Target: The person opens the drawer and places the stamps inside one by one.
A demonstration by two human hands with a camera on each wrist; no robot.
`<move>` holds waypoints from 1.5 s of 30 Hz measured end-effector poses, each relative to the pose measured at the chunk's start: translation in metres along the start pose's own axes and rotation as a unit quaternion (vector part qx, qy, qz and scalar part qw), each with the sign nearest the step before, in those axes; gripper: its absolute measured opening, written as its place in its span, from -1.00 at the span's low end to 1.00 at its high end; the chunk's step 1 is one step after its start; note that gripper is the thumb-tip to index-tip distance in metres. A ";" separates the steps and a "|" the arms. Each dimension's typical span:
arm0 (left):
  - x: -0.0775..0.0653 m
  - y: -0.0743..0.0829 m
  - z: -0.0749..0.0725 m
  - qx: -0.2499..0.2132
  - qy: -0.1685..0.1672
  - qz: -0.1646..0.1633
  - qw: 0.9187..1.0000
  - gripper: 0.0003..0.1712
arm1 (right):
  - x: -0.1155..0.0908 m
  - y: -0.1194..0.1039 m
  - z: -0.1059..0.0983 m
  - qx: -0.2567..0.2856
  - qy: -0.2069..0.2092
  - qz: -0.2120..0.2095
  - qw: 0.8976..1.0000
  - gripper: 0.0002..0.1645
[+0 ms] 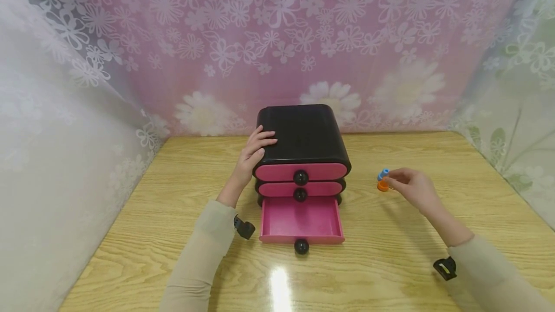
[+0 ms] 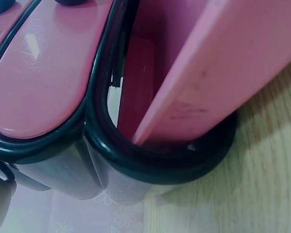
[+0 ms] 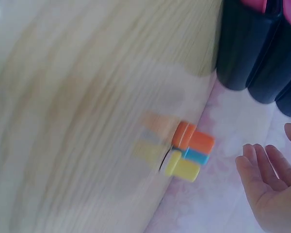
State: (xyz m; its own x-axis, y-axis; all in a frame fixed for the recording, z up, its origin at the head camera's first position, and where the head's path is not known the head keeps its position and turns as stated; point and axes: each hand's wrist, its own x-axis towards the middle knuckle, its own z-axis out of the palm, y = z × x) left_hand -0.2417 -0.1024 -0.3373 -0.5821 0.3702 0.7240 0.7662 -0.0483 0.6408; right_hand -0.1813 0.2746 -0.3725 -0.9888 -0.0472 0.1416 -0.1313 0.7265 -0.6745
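Note:
A black drawer cabinet (image 1: pixel 303 134) with pink fronts stands on the table, its lowest pink drawer (image 1: pixel 282 218) pulled out with a bare floor showing. My left hand (image 1: pixel 253 150) rests on the cabinet's top left edge, fingers laid over the top; only a bit of it shows in the left wrist view. To the right, my right hand (image 1: pixel 414 189) hovers by a group of small knobbed plastic pieces. These are an orange piece (image 3: pixel 201 141), a blue piece (image 3: pixel 196 156) and a yellow piece (image 3: pixel 184 169), standing close together. A gap separates its relaxed fingers from them in the right wrist view.
Above the open drawer, the upper drawer (image 1: pixel 277 172) and middle drawer (image 1: pixel 277 189) are closed, each with a round black knob. A wood-grain table (image 1: pixel 199 167) lies beneath everything. Flowered curtains (image 1: pixel 282 37) hang behind it and along both sides.

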 end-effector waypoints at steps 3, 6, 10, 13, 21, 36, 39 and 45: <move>-0.001 -0.010 -0.001 -0.004 0.000 0.004 1.000 -0.62 | 0.005 0.006 -0.004 -0.019 0.005 -0.001 1.000 -0.47; -0.003 -0.024 -0.004 -0.006 0.001 0.006 1.000 -0.62 | 0.010 0.013 -0.008 -0.036 0.008 0.001 0.999 -0.48; -0.005 -0.036 -0.005 -0.003 0.002 0.008 1.000 -0.53 | 0.016 0.023 -0.011 -0.046 0.006 0.006 0.999 -0.48; -0.005 -0.038 -0.006 0.003 0.003 0.008 1.000 -0.43 | 0.020 0.028 -0.011 -0.048 0.000 0.013 0.999 -0.46; -0.002 -0.019 -0.003 0.000 0.001 0.009 1.000 -0.62 | 0.026 0.037 -0.012 -0.052 -0.018 0.024 0.998 -0.42; -0.001 -0.013 -0.002 -0.001 -0.002 -0.003 1.000 -0.61 | 0.040 0.054 -0.009 -0.053 -0.095 0.065 0.992 -0.31; -0.003 -0.024 -0.003 -0.003 0.001 0.004 1.000 -0.61 | 0.040 0.056 -0.009 -0.056 -0.096 0.064 0.992 -0.34; -0.005 -0.035 -0.005 -0.005 0.000 0.011 1.000 -0.54 | 0.040 0.058 -0.008 -0.056 -0.097 0.067 0.991 -0.39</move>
State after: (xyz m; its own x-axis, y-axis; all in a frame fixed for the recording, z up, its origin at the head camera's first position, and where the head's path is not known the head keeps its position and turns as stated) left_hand -0.2671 -0.1067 -0.3617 -0.5658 0.3681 0.7378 0.7756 -0.0661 0.6277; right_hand -0.2284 0.3205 -0.4003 -0.9934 -0.0679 -0.0930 0.0004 0.8057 -0.5923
